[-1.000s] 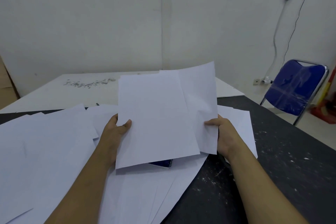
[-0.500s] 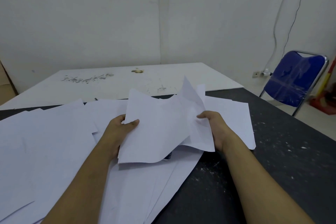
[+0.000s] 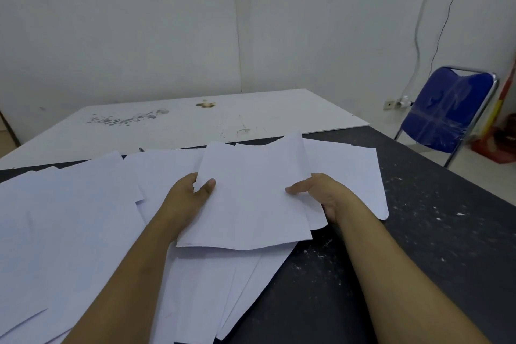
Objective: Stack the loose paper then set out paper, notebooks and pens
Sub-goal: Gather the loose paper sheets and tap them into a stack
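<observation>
The left hand (image 3: 187,204) grips the left edge of a small bundle of held sheets (image 3: 251,209), thumb on top and fingers tucked beneath. The right hand (image 3: 328,198) pinches the opposite edge the same way, thumb laid flat on the top sheet. The bundle hangs between the two hands, just above the loose paper (image 3: 69,218), which fans out under and to the left of the left hand and pokes out beyond the right hand too.

Paper like this should be very light, floppy and slick sheet on sheet (the far edge of the bundle already curls upward). I'd judge a hold on both sides, thumbs over and fingers under, to be the safest. A one-sided pinch would likely let sheets droop or slide out. The corners sit out of line by the right hand, so tapping an edge square looks worthwhile.

For room, the dark tabletop (image 3: 418,246) shows uncovered to the right of the right hand and runs to its edge, with a blue chair (image 3: 449,112) past that. Ahead of both hands lies a white board (image 3: 237,120). No notebooks or pens can be made out for certain
</observation>
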